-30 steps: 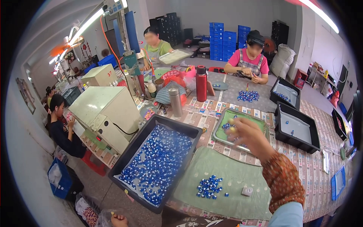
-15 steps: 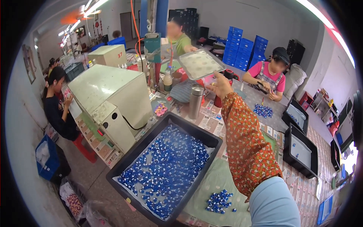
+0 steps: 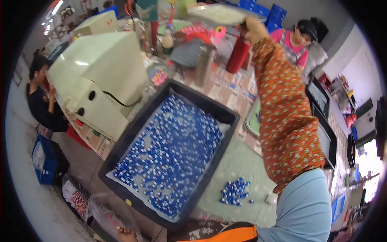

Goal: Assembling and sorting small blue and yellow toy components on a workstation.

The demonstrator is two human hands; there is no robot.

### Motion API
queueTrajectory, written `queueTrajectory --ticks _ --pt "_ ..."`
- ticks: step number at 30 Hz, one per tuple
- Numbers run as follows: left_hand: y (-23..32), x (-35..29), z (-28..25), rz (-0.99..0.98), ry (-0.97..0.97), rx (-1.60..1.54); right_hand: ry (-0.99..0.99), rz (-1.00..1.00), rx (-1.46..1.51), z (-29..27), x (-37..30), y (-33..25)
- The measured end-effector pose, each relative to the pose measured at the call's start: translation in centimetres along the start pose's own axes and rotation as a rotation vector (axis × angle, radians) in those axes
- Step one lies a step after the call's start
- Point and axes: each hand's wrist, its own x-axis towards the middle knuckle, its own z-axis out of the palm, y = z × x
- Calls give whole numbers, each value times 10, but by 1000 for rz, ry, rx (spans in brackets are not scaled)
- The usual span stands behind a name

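Note:
My right hand (image 3: 254, 30) is raised at the top, its fingers closed on the near right edge of a shallow metal tray (image 3: 219, 15) with a pale surface. The tray is tilted and seen almost edge-on. At its far left, a coworker's hand is cut off by the top of the picture. My left hand (image 3: 127, 233) shows only partly at the lower edge, blurred, so its fingers cannot be read. Between my hands stands a large black bin (image 3: 139, 139), lined with white sheet and filled with small blue-and-white pieces (image 3: 173, 157).
A loose pile of blue-and-white pieces (image 3: 235, 191) lies on a green mat (image 3: 217, 201). A steel flask (image 3: 204, 64) and a red bottle (image 3: 238, 55) stand beyond the bin. A cream machine housing (image 3: 113, 60) is left. A coworker in pink (image 3: 293, 46) sits far right.
My right hand has closed on the tray's edge and the tray has risen in the picture. The view has shifted downward; part of my left hand now shows at the lower edge.

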Motion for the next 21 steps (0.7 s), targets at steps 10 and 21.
queueTrajectory --ticks 10,21 --pt "-32 50 77 -237 -331 158 263 -190 170 -232 -312 -172" --pt "-134 26 257 -339 -733 381 1087 -227 202 -428 -666 -166"
